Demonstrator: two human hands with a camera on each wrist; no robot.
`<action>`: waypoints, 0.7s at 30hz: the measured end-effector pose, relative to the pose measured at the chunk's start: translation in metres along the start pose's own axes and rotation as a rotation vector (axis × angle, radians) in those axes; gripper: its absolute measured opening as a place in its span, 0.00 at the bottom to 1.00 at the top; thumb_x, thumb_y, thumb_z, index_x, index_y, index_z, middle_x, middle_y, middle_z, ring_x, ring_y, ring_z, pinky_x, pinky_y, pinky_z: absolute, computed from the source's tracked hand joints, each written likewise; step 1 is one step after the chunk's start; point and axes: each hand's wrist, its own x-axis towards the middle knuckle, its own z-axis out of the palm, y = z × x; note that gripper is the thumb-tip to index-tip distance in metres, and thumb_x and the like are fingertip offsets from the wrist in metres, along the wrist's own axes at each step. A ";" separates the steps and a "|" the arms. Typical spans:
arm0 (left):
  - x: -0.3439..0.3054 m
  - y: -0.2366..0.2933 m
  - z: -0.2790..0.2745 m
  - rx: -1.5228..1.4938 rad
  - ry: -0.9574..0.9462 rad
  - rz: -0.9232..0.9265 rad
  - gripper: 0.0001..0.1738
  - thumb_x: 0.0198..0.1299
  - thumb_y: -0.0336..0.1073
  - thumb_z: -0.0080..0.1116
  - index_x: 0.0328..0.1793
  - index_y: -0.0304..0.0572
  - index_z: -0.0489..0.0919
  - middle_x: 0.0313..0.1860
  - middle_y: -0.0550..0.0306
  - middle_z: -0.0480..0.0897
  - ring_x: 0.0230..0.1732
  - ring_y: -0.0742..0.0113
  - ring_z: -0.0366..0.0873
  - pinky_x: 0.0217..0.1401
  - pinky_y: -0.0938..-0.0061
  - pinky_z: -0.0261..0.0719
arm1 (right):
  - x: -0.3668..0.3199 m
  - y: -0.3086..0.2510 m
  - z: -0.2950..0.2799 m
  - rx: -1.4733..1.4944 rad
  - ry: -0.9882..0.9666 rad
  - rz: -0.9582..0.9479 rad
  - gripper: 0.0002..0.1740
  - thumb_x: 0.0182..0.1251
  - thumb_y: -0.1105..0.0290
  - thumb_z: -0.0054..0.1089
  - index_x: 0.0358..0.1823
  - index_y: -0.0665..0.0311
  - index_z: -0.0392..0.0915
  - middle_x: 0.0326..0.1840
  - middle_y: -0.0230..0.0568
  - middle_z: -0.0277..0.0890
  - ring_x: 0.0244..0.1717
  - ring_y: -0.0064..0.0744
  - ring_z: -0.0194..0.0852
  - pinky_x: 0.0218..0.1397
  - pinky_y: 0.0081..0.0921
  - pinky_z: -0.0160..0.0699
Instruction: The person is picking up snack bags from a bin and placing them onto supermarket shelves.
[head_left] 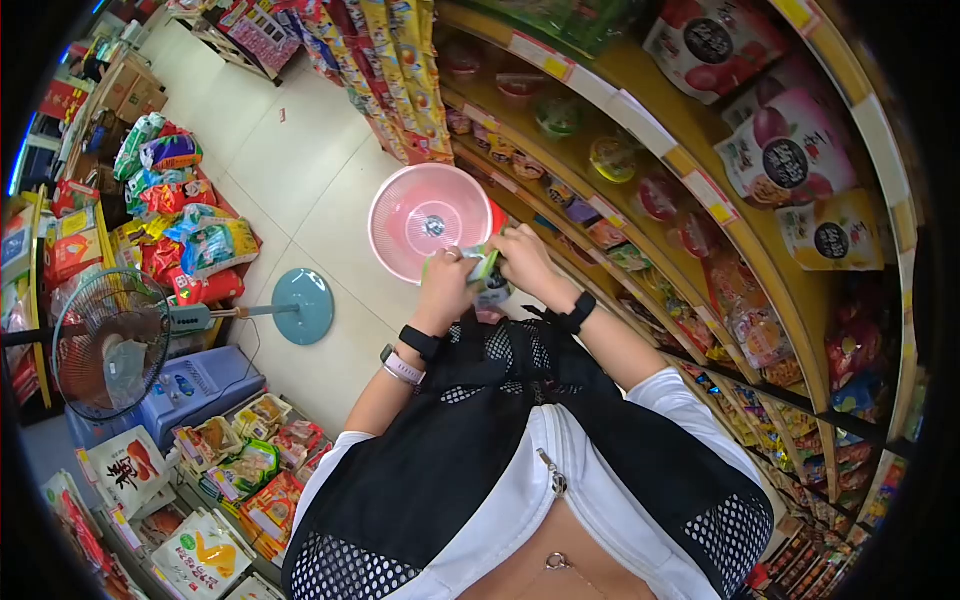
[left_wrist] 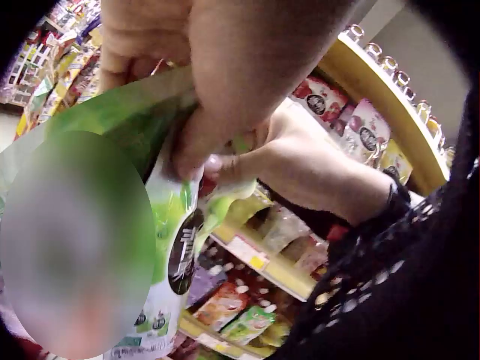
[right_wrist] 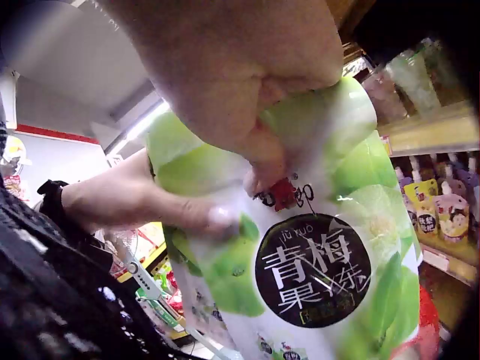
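From head view: holding the green pouch (head_left: 484,269) with curled fingers (head_left: 510,241) of left hand (head_left: 445,285) and right hand (head_left: 528,260), near the pink basket (head_left: 400,215), on its nearer side. From left wrist: pinching the pouch's top part. From right wrist: gripping the same part, with fingers closed.

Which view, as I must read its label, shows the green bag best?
The right wrist view: the bag fills much of it, its dark round label facing the camera. The left wrist view shows it slanted and partly blurred; the head view, small and unreadable.
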 end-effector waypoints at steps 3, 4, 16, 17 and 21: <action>0.013 -0.038 -0.009 0.096 0.124 -0.059 0.07 0.33 0.28 0.55 0.24 0.35 0.75 0.25 0.47 0.76 0.32 0.48 0.74 0.35 0.61 0.72 | 0.041 -0.009 0.019 0.002 0.022 -0.033 0.13 0.43 0.79 0.52 0.33 0.61 0.75 0.30 0.45 0.72 0.38 0.46 0.67 0.43 0.35 0.64; 0.022 -0.057 -0.012 0.085 0.108 -0.087 0.07 0.34 0.28 0.55 0.24 0.35 0.76 0.26 0.46 0.76 0.32 0.47 0.74 0.35 0.61 0.72 | 0.051 -0.012 0.023 0.033 0.111 -0.057 0.15 0.44 0.78 0.53 0.38 0.61 0.74 0.32 0.45 0.72 0.40 0.46 0.67 0.46 0.35 0.63; 0.063 -0.247 0.071 -1.274 0.102 -0.809 0.34 0.50 0.20 0.54 0.66 0.42 0.59 0.58 0.54 0.69 0.56 0.61 0.69 0.55 0.69 0.71 | -0.079 0.084 -0.035 0.047 0.409 0.534 0.16 0.50 0.71 0.59 0.43 0.66 0.75 0.41 0.47 0.76 0.43 0.46 0.74 0.48 0.33 0.72; 0.059 -0.255 0.082 -1.378 0.070 -0.827 0.16 0.56 0.36 0.56 0.51 0.46 0.71 0.40 0.61 0.78 0.37 0.68 0.78 0.35 0.77 0.79 | -0.096 0.081 -0.045 0.118 0.419 0.664 0.16 0.51 0.70 0.60 0.42 0.66 0.75 0.40 0.47 0.77 0.40 0.43 0.76 0.46 0.30 0.73; 0.034 -0.312 0.119 -1.079 -0.111 -1.081 0.23 0.58 0.39 0.52 0.60 0.49 0.66 0.52 0.56 0.75 0.51 0.60 0.75 0.41 0.67 0.78 | -0.159 0.082 -0.081 0.183 0.517 0.884 0.14 0.53 0.70 0.61 0.41 0.67 0.75 0.37 0.45 0.78 0.33 0.33 0.78 0.40 0.24 0.76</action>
